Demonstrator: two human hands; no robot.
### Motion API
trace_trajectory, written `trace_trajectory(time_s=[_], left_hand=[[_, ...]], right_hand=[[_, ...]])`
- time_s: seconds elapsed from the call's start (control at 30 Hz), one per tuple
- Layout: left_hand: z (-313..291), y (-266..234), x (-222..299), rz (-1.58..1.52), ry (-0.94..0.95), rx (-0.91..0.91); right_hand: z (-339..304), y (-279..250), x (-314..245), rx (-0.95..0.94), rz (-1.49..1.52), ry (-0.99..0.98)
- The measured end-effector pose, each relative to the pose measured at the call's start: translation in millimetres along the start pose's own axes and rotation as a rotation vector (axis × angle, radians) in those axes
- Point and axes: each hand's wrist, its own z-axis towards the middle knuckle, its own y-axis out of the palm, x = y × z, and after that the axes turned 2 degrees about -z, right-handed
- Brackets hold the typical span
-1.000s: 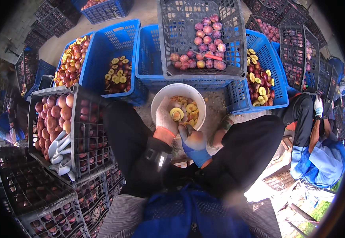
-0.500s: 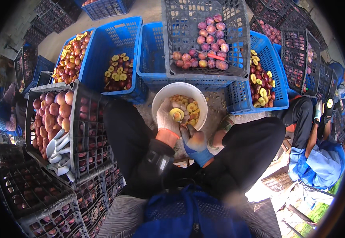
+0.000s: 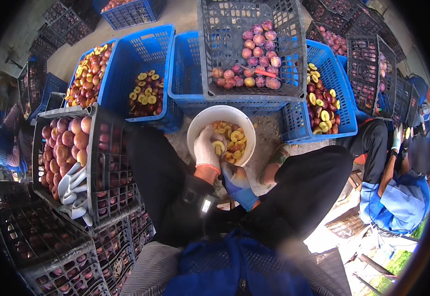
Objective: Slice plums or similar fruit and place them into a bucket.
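A white bucket [image 3: 248, 123] stands on the ground between my legs, partly filled with yellow plum pieces [image 3: 235, 139]. My left hand [image 3: 206, 151], in a pale knitted glove with an orange cuff, reaches over its near left side. Its fingers are closed around a halved plum [image 3: 218, 147], yellow cut face showing. Close beside it, at the near rim, is my right hand [image 3: 237, 182] in a blue and grey glove. The fingers there are curled toward the plum half; whatever they grip is hidden.
A black crate [image 3: 205, 59] of whole plums, with a red slender object [image 3: 265, 73], rests on blue crates ahead. Blue crates of halved plums [image 3: 149, 93] flank it. At left, gloves [image 3: 73, 185] lie on a plum-filled black crate [image 3: 94, 163]. Another person [image 3: 397, 192] sits at right.
The plum half in my left hand has tilted and sits slightly lower. My right hand has shifted a little down and left. The whole view has moved slightly.
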Motion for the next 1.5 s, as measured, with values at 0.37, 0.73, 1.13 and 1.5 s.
trace_trajectory(time_s=[0.37, 0.73, 1.13, 1.5], left_hand=[[4.6, -3.2, -15.6, 0.375, 0.358, -0.016], [5.7, -9.0, -15.9, 0.348, 0.352, -0.040], [-5.2, -0.9, -12.0, 0.327, 0.333, -0.050], [-5.6, -0.2, 0.4, 0.163, -0.097, -0.516]], right_hand=[[0.9, -1.2, 6.3, 0.052, 0.009, -0.056], [5.7, -6.4, 8.3, -0.126, 0.162, 0.246], [3.9, -9.6, 8.1, -0.240, 0.328, 0.372], [-2.4, -23.8, 0.7, -0.669, 0.924, 0.517]])
